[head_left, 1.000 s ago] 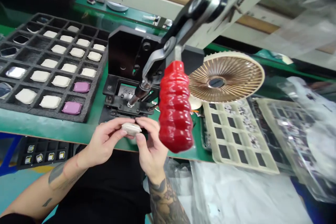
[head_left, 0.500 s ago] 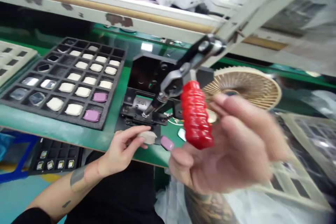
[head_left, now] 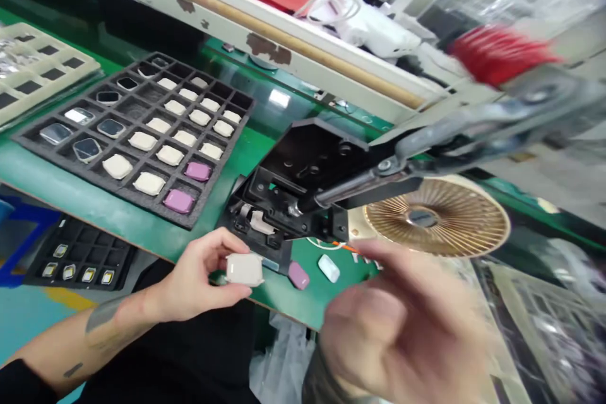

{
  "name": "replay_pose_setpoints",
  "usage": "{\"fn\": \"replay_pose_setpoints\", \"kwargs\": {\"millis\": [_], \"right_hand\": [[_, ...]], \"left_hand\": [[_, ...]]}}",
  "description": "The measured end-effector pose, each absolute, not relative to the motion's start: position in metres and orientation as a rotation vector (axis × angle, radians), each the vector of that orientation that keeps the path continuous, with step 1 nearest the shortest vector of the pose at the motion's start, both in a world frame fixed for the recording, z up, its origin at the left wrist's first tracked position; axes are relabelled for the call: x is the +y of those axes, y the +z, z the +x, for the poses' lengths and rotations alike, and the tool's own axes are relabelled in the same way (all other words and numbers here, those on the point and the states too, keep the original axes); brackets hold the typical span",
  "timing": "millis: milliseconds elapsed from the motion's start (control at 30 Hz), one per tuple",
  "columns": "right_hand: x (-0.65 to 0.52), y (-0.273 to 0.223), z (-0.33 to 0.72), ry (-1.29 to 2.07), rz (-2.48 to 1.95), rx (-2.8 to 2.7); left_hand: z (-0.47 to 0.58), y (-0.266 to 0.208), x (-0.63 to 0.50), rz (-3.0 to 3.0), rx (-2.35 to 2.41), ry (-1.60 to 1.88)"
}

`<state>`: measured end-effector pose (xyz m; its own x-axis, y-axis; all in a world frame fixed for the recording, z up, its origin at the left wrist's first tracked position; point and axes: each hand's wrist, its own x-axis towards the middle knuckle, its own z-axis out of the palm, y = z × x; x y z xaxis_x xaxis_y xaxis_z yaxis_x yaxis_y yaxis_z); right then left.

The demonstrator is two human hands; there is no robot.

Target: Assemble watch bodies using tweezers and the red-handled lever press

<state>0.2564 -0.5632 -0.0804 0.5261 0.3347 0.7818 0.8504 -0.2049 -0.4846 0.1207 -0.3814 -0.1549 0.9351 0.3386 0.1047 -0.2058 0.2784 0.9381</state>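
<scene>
My left hand [head_left: 203, 278] pinches a beige rounded-rectangle case [head_left: 245, 269], like a small watch case, between thumb and fingers. It is just in front of a black toggle press [head_left: 303, 183]. The press lever is swung up to the right, and its red ribbed grip [head_left: 502, 53] is blurred. Another pale piece [head_left: 261, 222] sits in the fixture under the press. My right hand [head_left: 402, 322] is smeared by motion at the lower right, off the grip, its fingers apart and nothing visible in them. A purple case [head_left: 298, 274] and a pale blue case [head_left: 329, 268] lie on the bench between the hands.
On the left, a dark compartment tray [head_left: 192, 218] holds beige cases, two purple ones and dark glassy pieces. A cream tray [head_left: 57, 85] lies beyond it. Behind the right hand stands a gold fan [head_left: 435, 218]. A shelf edge [head_left: 303, 63] crosses the back; a smaller black tray [head_left: 89, 246] is below.
The press lever has swung up and right, away from my right hand. My right hand has dropped lower. My left hand has drawn the beige case back and turned it. The view has shifted.
</scene>
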Motion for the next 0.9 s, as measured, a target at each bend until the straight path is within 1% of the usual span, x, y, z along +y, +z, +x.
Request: {"fn": "replay_pose_setpoints", "kwargs": {"millis": [67, 133, 200, 333, 467, 633, 733, 900], "right_hand": [[-0.561, -0.103, 0.245, -0.581, -1.814, -1.088], [-0.556, -0.127, 0.242, -0.417, -1.986, -1.236], [-0.547, -0.146, 0.246, -0.326, -2.171, -1.321], [-0.527, -0.161, 0.261, -0.163, -2.374, -1.354], [-0.522, -0.16, 0.256, -0.222, -2.293, -1.185], [-0.547, -0.16, 0.224, -0.341, -2.123, -0.963], [-0.564, -0.157, 0.216, -0.403, -2.093, -0.919], [-0.577, -0.148, 0.219, -0.472, -2.142, -0.905]], "left_hand": [[0.109, -0.153, -0.371, 1.379, 0.12, 0.436], [0.104, -0.151, -0.362, 1.577, 0.1, 0.554], [0.104, -0.149, -0.358, 1.747, 0.053, 0.67], [0.112, -0.144, -0.355, 1.92, -0.01, 0.759], [0.112, -0.14, -0.355, 2.141, 0.01, 0.8], [0.128, -0.142, -0.362, 2.571, 0.067, 0.843], [0.156, -0.138, -0.369, 2.795, 0.048, 0.721], [0.184, -0.124, -0.369, 2.842, 0.045, 0.249]]}}
